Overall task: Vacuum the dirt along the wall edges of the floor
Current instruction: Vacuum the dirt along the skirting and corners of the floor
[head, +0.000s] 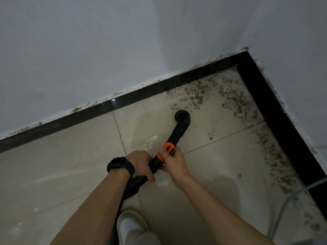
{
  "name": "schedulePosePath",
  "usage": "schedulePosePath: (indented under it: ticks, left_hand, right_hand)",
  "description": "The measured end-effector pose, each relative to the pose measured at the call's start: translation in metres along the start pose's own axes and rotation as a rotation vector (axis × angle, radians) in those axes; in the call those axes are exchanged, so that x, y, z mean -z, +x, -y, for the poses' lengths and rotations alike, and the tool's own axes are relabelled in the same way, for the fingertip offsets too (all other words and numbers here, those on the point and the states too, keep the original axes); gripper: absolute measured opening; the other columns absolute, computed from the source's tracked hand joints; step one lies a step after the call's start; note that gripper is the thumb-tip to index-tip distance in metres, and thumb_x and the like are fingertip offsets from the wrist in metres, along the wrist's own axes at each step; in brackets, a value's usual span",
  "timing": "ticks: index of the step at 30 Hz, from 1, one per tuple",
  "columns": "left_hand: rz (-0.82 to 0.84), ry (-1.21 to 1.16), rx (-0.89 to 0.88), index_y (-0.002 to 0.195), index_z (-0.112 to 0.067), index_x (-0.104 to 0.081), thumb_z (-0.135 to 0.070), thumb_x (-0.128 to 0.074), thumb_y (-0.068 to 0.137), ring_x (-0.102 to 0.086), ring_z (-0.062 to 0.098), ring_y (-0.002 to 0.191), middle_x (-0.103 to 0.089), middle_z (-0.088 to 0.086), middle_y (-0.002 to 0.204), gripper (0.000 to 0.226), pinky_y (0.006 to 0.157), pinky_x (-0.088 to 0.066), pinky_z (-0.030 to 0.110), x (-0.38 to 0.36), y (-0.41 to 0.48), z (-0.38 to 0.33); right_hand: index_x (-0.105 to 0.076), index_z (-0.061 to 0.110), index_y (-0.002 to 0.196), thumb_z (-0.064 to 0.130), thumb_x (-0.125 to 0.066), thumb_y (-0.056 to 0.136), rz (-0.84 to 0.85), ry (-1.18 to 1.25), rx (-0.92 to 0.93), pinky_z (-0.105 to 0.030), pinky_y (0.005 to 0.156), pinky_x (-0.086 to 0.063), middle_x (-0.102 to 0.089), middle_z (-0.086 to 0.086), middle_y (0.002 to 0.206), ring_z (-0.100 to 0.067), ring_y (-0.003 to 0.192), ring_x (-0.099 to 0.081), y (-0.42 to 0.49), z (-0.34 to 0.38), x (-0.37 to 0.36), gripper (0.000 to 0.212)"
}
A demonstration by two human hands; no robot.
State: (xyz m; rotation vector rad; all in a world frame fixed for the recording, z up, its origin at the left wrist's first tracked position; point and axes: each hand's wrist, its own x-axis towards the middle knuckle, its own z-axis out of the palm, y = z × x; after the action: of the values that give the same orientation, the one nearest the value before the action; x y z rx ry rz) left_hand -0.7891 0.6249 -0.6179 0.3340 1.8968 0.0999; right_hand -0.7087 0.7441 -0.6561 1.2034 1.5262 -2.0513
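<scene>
- Both hands wrapped round vacuum wand [169,144]: left hand [141,163] low, right hand [172,160] at orange collar [167,150].
- Nozzle [183,117] on tile, near edge of dirt [198,96].
- Mid-job; next, prob push far-right into corner, along black skirting [261,89].

- Room type: an indoor room corner, probably in a home, is showing.
- Glossy beige floor tiles [70,165] are lying beneath the fingers [150,176].
- Black skirting [123,101] and white painted walls [106,50] are meeting beyond the fingers.
- Brown dirt [200,92] is lying ahead of the fingers.
</scene>
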Motion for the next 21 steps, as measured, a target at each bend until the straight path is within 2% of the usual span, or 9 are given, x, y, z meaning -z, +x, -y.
schedulePosePath:
  ticks: [5, 7, 10, 12, 14, 16, 19, 21]
  left_hand:
    - [-0.06, -0.131, -0.04, 0.106, -0.022, -0.067, -0.043, -0.081, 0.07, -0.061, 0.015, 0.085, -0.067, -0.002, 0.097, 0.044, 0.069, -0.044, 0.023, -0.015, -0.002, 0.007]
    - [-0.094, -0.181, -0.046, 0.107, -0.021, -0.067, -0.04, -0.081, 0.072, -0.063, 0.017, 0.088, -0.069, 0.0, 0.101, 0.042, 0.071, -0.045, 0.023, -0.02, -0.002, 0.008]
    - [-0.121, -0.215, -0.049, 0.105, -0.019, -0.068, -0.038, -0.081, 0.073, -0.064, 0.018, 0.088, -0.07, 0.002, 0.101, 0.039, 0.071, -0.045, 0.023, -0.02, 0.0, 0.01]
    - [-0.13, -0.22, -0.04, 0.104, -0.018, -0.069, -0.037, -0.081, 0.073, -0.064, 0.018, 0.086, -0.069, 0.002, 0.097, 0.038, 0.069, -0.045, 0.024, -0.017, 0.001, 0.011]
    - [-0.151, -0.199, -0.02, 0.104, -0.018, -0.069, -0.036, -0.081, 0.073, -0.061, 0.018, 0.08, -0.066, 0.001, 0.092, 0.039, 0.067, -0.044, 0.024, -0.012, 0.001, 0.01]
    - [-0.193, -0.173, -0.004, 0.105, -0.016, -0.068, -0.035, -0.081, 0.072, -0.06, 0.018, 0.077, -0.064, 0.002, 0.088, 0.041, 0.065, -0.045, 0.025, -0.008, 0.0, 0.008]
    - [-0.277, -0.148, -0.005, 0.105, -0.016, -0.067, -0.032, -0.078, 0.074, -0.062, 0.019, 0.077, -0.063, 0.001, 0.086, 0.037, 0.064, -0.048, 0.026, -0.005, 0.003, 0.006]
    - [-0.343, -0.126, -0.007, 0.102, -0.018, -0.066, -0.031, -0.073, 0.076, -0.063, 0.02, 0.078, -0.063, 0.001, 0.085, 0.03, 0.065, -0.05, 0.027, -0.005, 0.003, 0.006]
  right_hand:
    - [-0.056, 0.011, 0.123, 0.021, -0.065, 0.101, 0.021, 0.051, -0.035, -0.04, 0.082, -0.063, -0.065, -0.009, 0.115, -0.028, 0.108, -0.068, -0.004, 0.007, 0.005, 0.025]
    - [-0.055, 0.009, 0.126, 0.019, -0.064, 0.101, 0.025, 0.047, -0.034, -0.04, 0.08, -0.063, -0.065, -0.011, 0.117, -0.027, 0.107, -0.068, -0.003, 0.009, 0.005, 0.028]
    - [-0.057, 0.011, 0.12, 0.018, -0.064, 0.102, 0.043, 0.04, -0.023, -0.043, 0.083, -0.062, -0.066, -0.009, 0.111, -0.027, 0.103, -0.068, 0.003, 0.012, 0.002, 0.022]
    - [-0.058, 0.013, 0.115, 0.018, -0.063, 0.102, 0.063, 0.031, -0.013, -0.047, 0.086, -0.061, -0.066, -0.007, 0.106, -0.025, 0.098, -0.068, 0.006, 0.015, -0.001, 0.015]
    - [-0.058, 0.015, 0.111, 0.019, -0.062, 0.102, 0.071, 0.016, -0.004, -0.042, 0.08, -0.062, -0.066, -0.005, 0.102, -0.022, 0.095, -0.068, 0.007, 0.02, -0.006, 0.01]
    - [-0.057, 0.012, 0.115, 0.02, -0.062, 0.103, 0.059, -0.007, -0.001, -0.036, 0.073, -0.061, -0.066, -0.009, 0.108, -0.025, 0.098, -0.068, 0.009, 0.026, -0.011, 0.015]
    - [-0.055, 0.007, 0.124, 0.021, -0.063, 0.102, 0.029, -0.027, -0.004, -0.039, 0.073, -0.061, -0.065, -0.016, 0.119, -0.033, 0.108, -0.068, 0.018, 0.036, -0.015, 0.027]
    - [-0.056, 0.007, 0.123, 0.02, -0.064, 0.102, 0.031, -0.021, 0.008, -0.04, 0.071, -0.062, -0.065, -0.016, 0.119, -0.032, 0.107, -0.068, 0.023, 0.041, -0.016, 0.026]
